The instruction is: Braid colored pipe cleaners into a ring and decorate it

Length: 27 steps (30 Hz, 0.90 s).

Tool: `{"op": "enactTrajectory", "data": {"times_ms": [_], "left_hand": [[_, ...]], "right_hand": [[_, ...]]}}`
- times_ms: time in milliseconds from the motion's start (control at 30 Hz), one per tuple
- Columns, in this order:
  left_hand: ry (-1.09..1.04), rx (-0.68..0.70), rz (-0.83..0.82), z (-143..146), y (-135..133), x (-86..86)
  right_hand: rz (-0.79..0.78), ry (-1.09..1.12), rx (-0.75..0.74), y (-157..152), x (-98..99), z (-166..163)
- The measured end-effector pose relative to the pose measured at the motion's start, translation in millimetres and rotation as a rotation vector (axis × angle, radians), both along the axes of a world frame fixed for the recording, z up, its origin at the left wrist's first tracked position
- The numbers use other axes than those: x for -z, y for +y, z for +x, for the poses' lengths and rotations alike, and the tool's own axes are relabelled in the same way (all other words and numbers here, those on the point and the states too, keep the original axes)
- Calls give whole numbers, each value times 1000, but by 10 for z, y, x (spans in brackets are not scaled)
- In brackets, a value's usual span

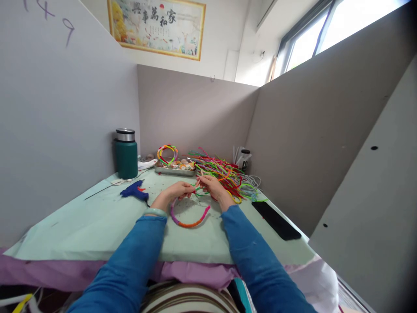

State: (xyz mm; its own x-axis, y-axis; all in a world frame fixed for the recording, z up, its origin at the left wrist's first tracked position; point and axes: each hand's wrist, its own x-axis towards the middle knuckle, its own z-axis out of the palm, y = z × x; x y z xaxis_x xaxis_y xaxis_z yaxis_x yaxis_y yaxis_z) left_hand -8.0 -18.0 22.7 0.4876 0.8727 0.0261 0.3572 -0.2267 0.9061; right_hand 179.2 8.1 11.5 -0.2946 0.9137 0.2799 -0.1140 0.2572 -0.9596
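Head view, looking down over two blue sleeves onto a table covered in pale green paper. Left hand and right hand close together near the middle, fingers of both pinched on the upper end of a curved headband wrapped in purple, orange and pink fuzzy wire. Lower arc of the headband lying on the paper just in front of the wrists. Green pipe cleaner between the fingertips, at the spot where the wrapping ends. Pale bangle on the left wrist.

Behind the hands, a shallow metal tray holding small mixed pieces, too small to tell apart, with a finished multicoloured headband standing up in it. Just right of the tray, a loose heap of bright pipe cleaners spilling toward the right hand. Left of the tray, a dark green flask with a steel lid, upright and shut. Blue glue gun lying left of the left hand. Black phone flat near the right sleeve.
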Motion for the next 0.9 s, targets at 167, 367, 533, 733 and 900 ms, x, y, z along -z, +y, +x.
{"op": "enactTrajectory", "data": {"times_ms": [167,367,533,733,900], "left_hand": [[58,65,-35,1,6,21],[111,172,-68,2,20,70],[165,261,-112,-17,8,60],[156,311,-126,-28,-63,-25],[122,304,-124,-35,-52,-22]], "right_hand": [[-50,257,12,45,-28,71],[-98,496,30,99,-56,195],[-76,621,220,191,-42,392],[-134,672,373,275,11,635],[-149,730,400,283,35,703]]}}
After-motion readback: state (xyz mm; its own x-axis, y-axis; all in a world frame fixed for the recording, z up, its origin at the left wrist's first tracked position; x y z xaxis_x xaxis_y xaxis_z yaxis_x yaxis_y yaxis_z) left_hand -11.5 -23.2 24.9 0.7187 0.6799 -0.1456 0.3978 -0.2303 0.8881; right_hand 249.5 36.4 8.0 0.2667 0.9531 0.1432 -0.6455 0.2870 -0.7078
